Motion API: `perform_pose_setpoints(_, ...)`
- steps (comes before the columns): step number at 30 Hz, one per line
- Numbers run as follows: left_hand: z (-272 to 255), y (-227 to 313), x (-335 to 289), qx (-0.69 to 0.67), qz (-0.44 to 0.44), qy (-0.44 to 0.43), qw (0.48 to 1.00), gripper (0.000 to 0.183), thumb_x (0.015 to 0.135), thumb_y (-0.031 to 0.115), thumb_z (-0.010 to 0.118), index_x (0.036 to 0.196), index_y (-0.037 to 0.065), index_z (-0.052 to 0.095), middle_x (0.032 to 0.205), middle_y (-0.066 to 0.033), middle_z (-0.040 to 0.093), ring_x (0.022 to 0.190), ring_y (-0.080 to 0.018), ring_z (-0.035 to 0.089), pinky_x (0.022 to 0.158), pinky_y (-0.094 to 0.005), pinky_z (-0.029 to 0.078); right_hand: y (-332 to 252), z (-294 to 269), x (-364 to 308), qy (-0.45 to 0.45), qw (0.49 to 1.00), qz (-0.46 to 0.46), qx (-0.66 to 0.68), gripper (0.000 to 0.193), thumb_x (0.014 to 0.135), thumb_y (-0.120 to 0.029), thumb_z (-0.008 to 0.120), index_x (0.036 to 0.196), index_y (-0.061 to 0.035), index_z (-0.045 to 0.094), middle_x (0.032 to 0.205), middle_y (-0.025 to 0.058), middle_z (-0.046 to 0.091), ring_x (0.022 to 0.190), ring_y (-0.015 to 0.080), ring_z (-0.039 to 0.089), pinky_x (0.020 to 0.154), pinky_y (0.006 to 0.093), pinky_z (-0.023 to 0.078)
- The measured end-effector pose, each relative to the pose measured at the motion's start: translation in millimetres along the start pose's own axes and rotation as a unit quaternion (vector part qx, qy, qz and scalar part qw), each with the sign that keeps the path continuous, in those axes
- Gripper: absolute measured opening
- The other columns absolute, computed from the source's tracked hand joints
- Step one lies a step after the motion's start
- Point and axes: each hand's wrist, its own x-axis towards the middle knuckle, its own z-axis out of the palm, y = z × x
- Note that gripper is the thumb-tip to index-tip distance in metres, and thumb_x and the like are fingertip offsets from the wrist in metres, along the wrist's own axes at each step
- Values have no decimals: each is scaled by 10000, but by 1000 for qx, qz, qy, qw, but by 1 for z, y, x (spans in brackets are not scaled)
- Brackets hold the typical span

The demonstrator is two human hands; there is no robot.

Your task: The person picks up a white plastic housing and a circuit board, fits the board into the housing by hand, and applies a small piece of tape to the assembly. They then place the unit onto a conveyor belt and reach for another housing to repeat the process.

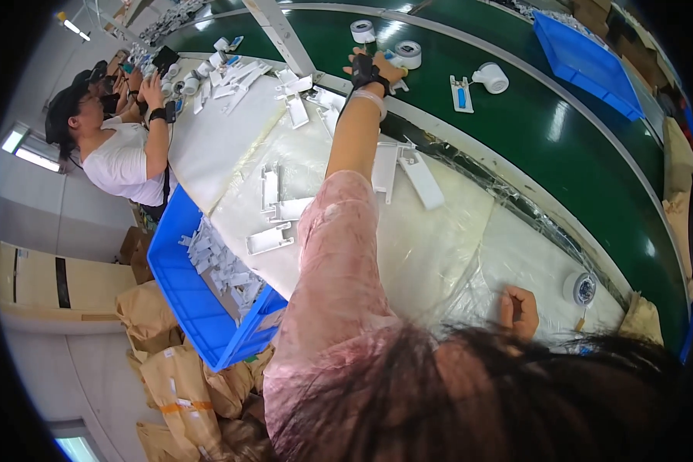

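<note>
My left arm, in a pink sleeve, stretches far out over the green conveyor belt. A black strap with a small device is round its wrist. My left hand [377, 68] has its fingers spread, between a white round part [363, 31] and a white ring-shaped part [407, 54]; no held object shows. My right hand [520, 314] rests low at the right on the plastic-covered table [454, 262], its fingers curled in a loose fist with a hollow showing. Hair hides its wrist. To its right stands a white round part [580, 289] with a dark inside.
A white cup-shaped part [491, 78] and a white plate with a blue piece [461, 94] lie on the belt [562, 146]. White plastic housings [269, 239] are scattered on the table. Blue bins [181, 300] [589, 65] flank the work area. Another person [127, 150] works at the left.
</note>
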Motion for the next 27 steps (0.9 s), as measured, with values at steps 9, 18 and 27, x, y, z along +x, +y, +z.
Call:
perform_pose_setpoints(9,7,-13,28,-83,-12,-7,996,578,710,529,722,1022,42,719,998,-213,706,962,-352,681,840,-429,535,4,-1,0,-8,1000,-25,6,98,935,-40,580,1010,8,622,928,54,612,812,111,571,735,236,464)
perform_pose_setpoints(18,-20,1,7,-225,95,41,969,357,686,333,712,800,-6,731,918,-267,688,905,-394,671,803,-415,539,13,0,2,-24,998,-36,51,95,924,-40,595,1008,-2,618,903,39,607,800,92,553,706,223,450)
perform_pose_setpoints(27,-90,48,-121,-316,287,-108,898,419,697,273,761,959,-48,698,861,-206,692,778,-286,677,710,-350,532,20,-4,-1,-35,998,-33,37,168,939,-63,581,1090,9,599,929,16,594,801,80,547,748,234,462)
